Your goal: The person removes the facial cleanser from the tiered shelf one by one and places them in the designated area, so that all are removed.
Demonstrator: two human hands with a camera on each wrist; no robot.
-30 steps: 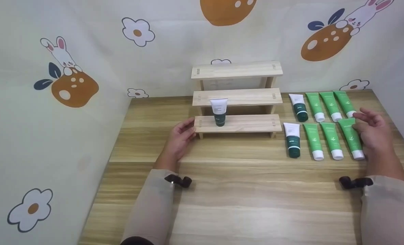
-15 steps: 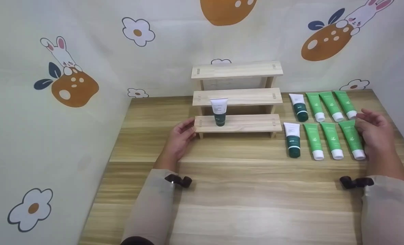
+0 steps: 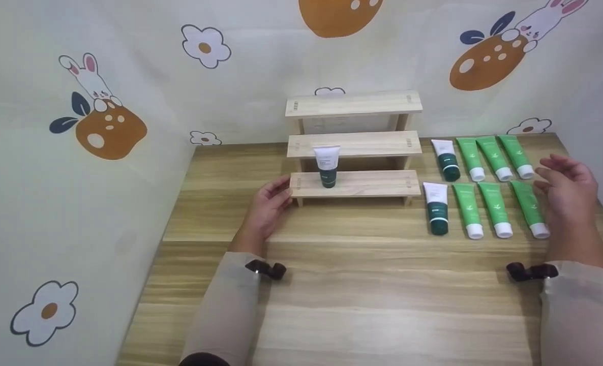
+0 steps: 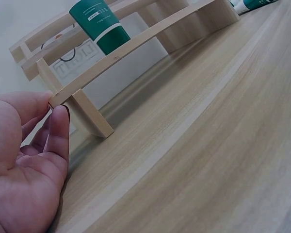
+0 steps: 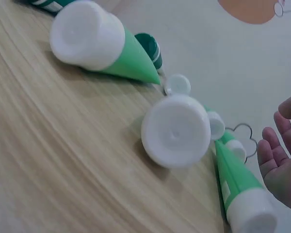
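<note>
A three-tier wooden display stand (image 3: pixel 355 185) stands at the back middle. My left hand (image 3: pixel 270 207) pinches the left end of its lowest tier; in the left wrist view the thumb lies above the board and a finger below. On that tier a white and dark-green squeeze tube (image 3: pixel 327 168) stands upright on its cap. My right hand (image 3: pixel 568 190), fingers loosely bent and holding nothing, is beside the front-row rightmost green tube (image 3: pixel 530 209). In the right wrist view a gap shows between the hand (image 5: pixel 285 167) and the nearest green tube (image 5: pixel 235 179).
Several tubes lie in two rows right of the stand. A white and dark-green tube (image 3: pixel 436 209) starts the front row, and another like it (image 3: pixel 445 160) the back row; the others are green with white caps. A patterned cloth (image 3: pixel 250 91) hangs behind the wooden table (image 3: pixel 332 284).
My right hand has drawn off the front-row rightmost green tube, moving right, and its fingers have loosened. That tube has shifted slightly right. The left hand stays on the stand.
</note>
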